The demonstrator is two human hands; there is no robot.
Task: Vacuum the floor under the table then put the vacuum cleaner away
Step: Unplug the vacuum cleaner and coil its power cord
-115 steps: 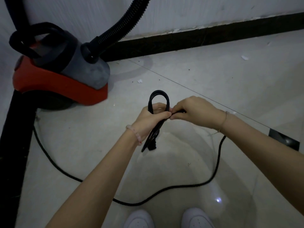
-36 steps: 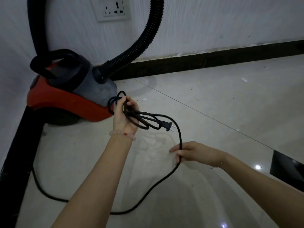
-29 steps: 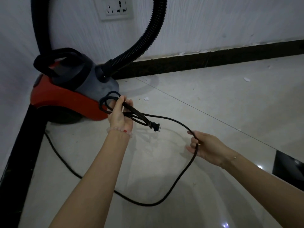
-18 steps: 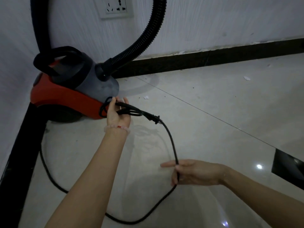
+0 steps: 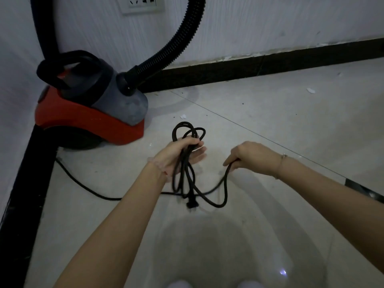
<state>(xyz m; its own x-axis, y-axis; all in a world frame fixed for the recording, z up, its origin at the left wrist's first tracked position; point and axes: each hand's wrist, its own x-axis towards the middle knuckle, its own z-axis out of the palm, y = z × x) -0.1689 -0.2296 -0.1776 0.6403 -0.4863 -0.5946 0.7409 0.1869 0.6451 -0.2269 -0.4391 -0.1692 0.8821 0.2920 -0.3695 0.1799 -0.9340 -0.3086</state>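
Note:
A red and grey vacuum cleaner [image 5: 89, 113] stands on the floor in the corner at the left, its black ribbed hose [image 5: 176, 42] rising up the wall. My left hand [image 5: 180, 156] holds several loops of the black power cord [image 5: 187, 173], thumb over them; the loops hang down and the plug [image 5: 191, 203] dangles at the bottom. My right hand [image 5: 249, 155] pinches the cord a little to the right. The rest of the cord trails left across the floor toward the vacuum.
A white wall socket [image 5: 142, 4] sits above the vacuum. A black skirting board [image 5: 259, 63] runs along the walls. Small white scraps [image 5: 311, 90] lie on the pale tiled floor. My shoe tips show at the bottom edge.
My left hand has come away from the vacuum toward the middle with more loops hanging down. My right hand has risen and brought another length of cord up beside it.

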